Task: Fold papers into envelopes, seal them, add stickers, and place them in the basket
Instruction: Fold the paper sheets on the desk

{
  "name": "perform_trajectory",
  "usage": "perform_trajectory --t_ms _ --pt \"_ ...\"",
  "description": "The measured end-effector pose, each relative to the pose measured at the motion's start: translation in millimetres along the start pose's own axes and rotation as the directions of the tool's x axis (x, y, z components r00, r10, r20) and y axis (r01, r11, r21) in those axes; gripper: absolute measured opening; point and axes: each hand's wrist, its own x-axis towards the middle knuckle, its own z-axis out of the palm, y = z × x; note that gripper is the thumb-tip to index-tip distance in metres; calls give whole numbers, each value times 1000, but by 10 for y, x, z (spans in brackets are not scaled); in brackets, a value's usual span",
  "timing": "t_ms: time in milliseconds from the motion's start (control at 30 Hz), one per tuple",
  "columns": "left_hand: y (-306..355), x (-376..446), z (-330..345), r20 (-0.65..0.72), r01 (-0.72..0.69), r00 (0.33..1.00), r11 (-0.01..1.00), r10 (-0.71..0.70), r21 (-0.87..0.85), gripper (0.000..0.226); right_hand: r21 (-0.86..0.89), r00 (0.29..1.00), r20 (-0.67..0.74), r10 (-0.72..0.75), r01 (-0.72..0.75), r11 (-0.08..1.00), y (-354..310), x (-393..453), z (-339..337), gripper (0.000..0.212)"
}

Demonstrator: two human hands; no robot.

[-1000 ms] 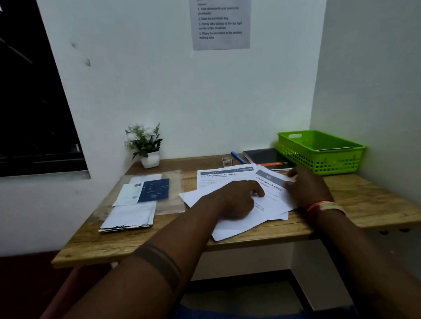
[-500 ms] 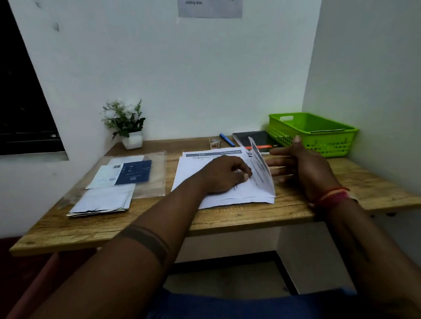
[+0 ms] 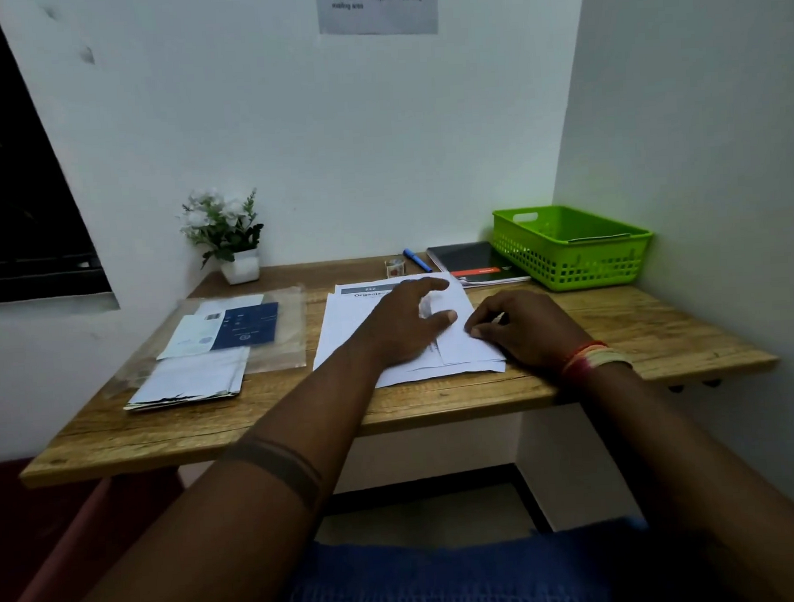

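- I see my left hand [image 3: 405, 321] lying flat on the stack of printed papers [image 3: 348, 331], fingers straight and spread, pressing the folded top sheet [image 3: 464, 338] down.
- My right hand [image 3: 523, 328] sits at that sheet's right edge, fingertips curled and pinching it.
- The stack lies mid-table, its near edge close to the wooden table [image 3: 663, 333] front edge.
- The green basket [image 3: 571, 245] stands in the far right corner, against the side wall, with bare wood between it and my right hand.
- To the left, envelopes [image 3: 190, 380] lie overlapping a clear plastic sleeve [image 3: 291, 334].
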Motion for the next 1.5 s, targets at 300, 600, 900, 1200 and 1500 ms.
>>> perform_trajectory --t_ms 300,600,900,1200,1500 --pt "16 104 43 243 -35 970 966 -30 258 45 83 984 104 143 -152 985 185 525 -45 16" --pt "23 115 47 250 -42 968 958 -32 283 46 -4 982 98 162 -162 987 181 661 27 24" --pt "36 107 41 253 -31 966 959 -43 282 46 -34 977 173 128 -124 992 98 121 -162 36" --pt "80 77 17 270 -48 962 952 -38 304 47 45 980 184 72 -82 996 -4 -418 -288 41" --pt "48 90 34 272 -55 962 954 -29 296 47 -212 979 187 81 -40 976 -29 -152 -229 35"
